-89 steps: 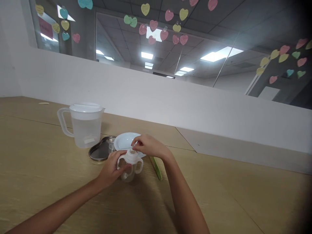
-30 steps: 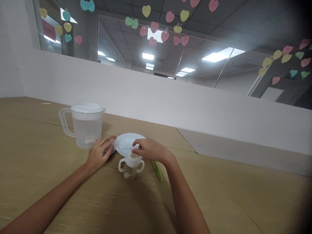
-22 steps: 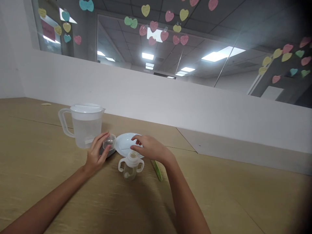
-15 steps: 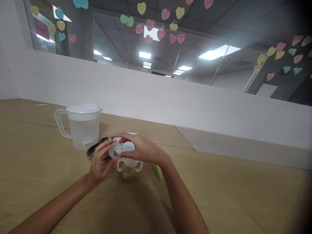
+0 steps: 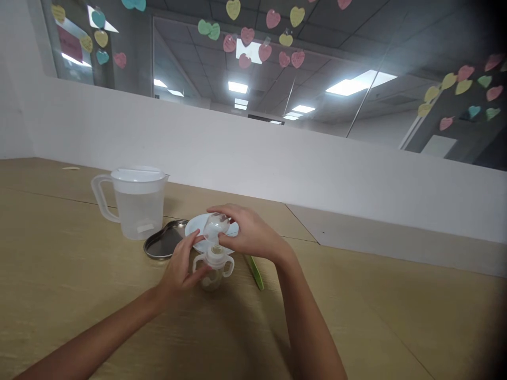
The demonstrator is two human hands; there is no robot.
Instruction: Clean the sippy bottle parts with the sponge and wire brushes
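My right hand [image 5: 251, 232] pinches a clear, dome-shaped bottle cap [image 5: 216, 226] between thumb and fingers. The cap is held just above a baby bottle [image 5: 216, 258], which stands upright with a handle on either side and a white collar. At the bottle's left, my left hand [image 5: 184, 264] has its fingers and thumb spread. Its fingertips are close to the cap's lower edge and its thumb lies in front of the bottle; whether it touches either I cannot tell. Something small and pale shows low inside the bottle.
A lidded translucent measuring jug [image 5: 138, 206] stands at left. Beside it lies a kidney-shaped metal tray [image 5: 164, 244], and a pale blue plate [image 5: 193, 226] is behind the bottle. A green strip-like utensil [image 5: 254, 273] lies to the right. A white wall [image 5: 277, 163] borders the table.
My right hand has moved the cap right and up, from in front of the tray to over the bottle. My left hand has come off the cap and moved right and down towards the bottle.
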